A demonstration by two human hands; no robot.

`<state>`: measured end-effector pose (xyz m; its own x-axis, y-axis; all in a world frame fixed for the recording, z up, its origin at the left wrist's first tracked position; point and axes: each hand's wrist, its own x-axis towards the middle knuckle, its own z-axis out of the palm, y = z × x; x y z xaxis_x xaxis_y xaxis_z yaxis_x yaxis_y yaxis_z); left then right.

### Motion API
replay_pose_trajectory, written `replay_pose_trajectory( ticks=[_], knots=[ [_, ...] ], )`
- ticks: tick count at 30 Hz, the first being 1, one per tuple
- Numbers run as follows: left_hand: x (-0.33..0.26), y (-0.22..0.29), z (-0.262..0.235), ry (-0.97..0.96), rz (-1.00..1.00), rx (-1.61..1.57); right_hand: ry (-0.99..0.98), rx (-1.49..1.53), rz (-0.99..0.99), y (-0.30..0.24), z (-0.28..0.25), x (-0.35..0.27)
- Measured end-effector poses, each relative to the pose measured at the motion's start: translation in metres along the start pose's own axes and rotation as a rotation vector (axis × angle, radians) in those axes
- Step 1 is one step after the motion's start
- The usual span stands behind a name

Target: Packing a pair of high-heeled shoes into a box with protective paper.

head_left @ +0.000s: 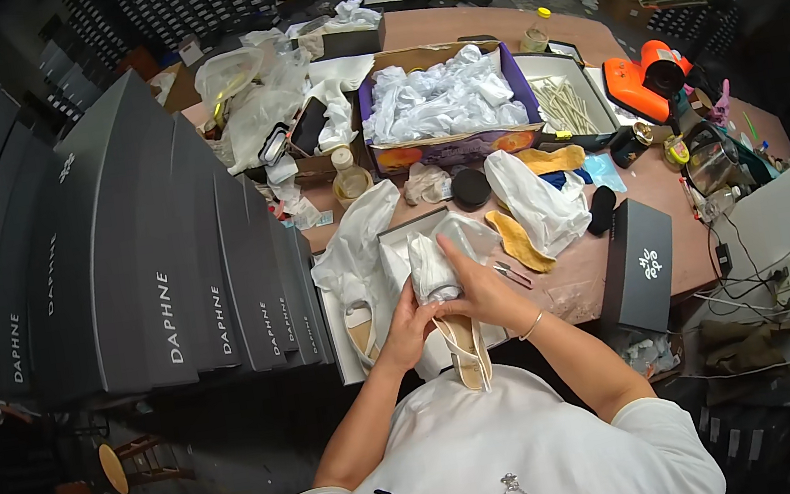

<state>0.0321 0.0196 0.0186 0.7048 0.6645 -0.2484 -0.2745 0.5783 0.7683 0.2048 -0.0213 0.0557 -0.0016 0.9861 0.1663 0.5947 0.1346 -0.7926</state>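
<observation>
Close to my body, a sandal (pixel 467 346) with a tan insole and white straps hangs between my two hands, its heel toward me. White tissue paper (pixel 431 264) covers its toe end. My left hand (pixel 408 328) grips it from the left side. My right hand (pixel 484 293) is closed round the other side, its thumb near the straps and its index finger stretched along the paper. Beneath them lies an open shoebox (pixel 331 309) with a light inside. Another sandal (pixel 360 331) rests in its left part, partly covered by white paper (pixel 358 235).
Tall stacks of dark shoeboxes (pixel 128 254) stand at the left. A purple carton (pixel 457 148) of crumpled paper is behind my hands. Tweezers (pixel 512 275), yellow cloths (pixel 521 241), a dark box lid (pixel 638 265), and an orange tool (pixel 639 81) lie to the right.
</observation>
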Motion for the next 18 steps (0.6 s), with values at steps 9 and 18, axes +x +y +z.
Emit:
replay_pose_trajectory(
  ticks=[9,18],
  knots=[
    [-0.008,-0.024,0.006,0.132,-0.117,-0.133,0.012,-0.092,0.290,0.026,0.034,-0.009],
    [0.036,-0.023,0.057,0.185,0.075,-0.071,-0.114,0.071,0.323,-0.015,-0.037,-0.089]
  ],
)
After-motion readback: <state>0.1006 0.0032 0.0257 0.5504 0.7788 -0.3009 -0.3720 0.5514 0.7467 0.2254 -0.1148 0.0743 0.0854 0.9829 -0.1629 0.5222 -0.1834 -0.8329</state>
